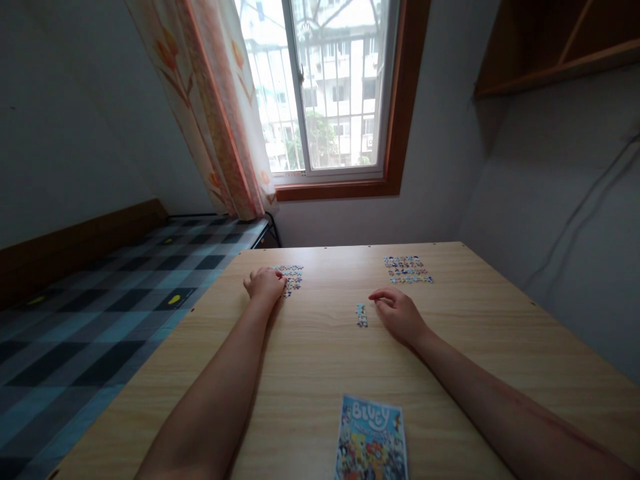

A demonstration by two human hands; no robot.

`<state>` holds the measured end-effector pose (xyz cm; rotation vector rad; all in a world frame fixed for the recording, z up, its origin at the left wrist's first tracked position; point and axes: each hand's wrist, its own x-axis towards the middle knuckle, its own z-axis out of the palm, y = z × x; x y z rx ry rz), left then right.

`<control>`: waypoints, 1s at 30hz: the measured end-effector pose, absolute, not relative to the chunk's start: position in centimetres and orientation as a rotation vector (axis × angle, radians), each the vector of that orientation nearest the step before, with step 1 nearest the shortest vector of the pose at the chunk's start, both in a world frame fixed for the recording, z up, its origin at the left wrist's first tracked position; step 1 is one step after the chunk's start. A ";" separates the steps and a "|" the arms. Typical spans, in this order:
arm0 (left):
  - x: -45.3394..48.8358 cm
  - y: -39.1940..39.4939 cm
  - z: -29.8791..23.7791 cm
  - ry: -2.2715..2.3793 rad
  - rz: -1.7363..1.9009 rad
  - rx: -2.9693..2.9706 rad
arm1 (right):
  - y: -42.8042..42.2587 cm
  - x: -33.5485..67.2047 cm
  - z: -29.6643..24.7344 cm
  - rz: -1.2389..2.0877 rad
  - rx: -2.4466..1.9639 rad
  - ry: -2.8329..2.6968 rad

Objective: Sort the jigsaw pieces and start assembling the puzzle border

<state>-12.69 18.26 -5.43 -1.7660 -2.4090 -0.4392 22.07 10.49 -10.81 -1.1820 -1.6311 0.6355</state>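
My left hand point(265, 285) rests at the left edge of a group of small jigsaw puzzle pieces point(294, 283) laid in rows. Its fingers are curled together over the edge pieces, and whatever is between the fingertips is too small to make out. Over the table's middle right, my right hand point(399, 315) has its index finger stretched out and nothing visible in it. Just left of that hand lies a short upright strip of joined puzzle pieces point(361, 315). Farther back on the right, more puzzle pieces point(407, 270) lie in several rows.
A blue picture card marked "Bluey" point(373, 440) lies on the wooden table point(300, 373) near the front. To the left stands a bed with a checked cover point(115, 313). Behind the table are a curtain point(215, 107) and a window point(340, 100); a shelf point(560, 70) hangs at upper right.
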 end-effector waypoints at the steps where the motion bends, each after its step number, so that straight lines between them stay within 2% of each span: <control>1: -12.7 18.2 -5.4 -2.416 -0.442 -1.767 | 10.5 22.1 -10.8 0.636 -1.183 -1.634; 30: -11.9 18.0 -5.2 -2.347 -0.448 -1.737 | 10.7 22.0 -11.2 0.656 -1.189 -1.638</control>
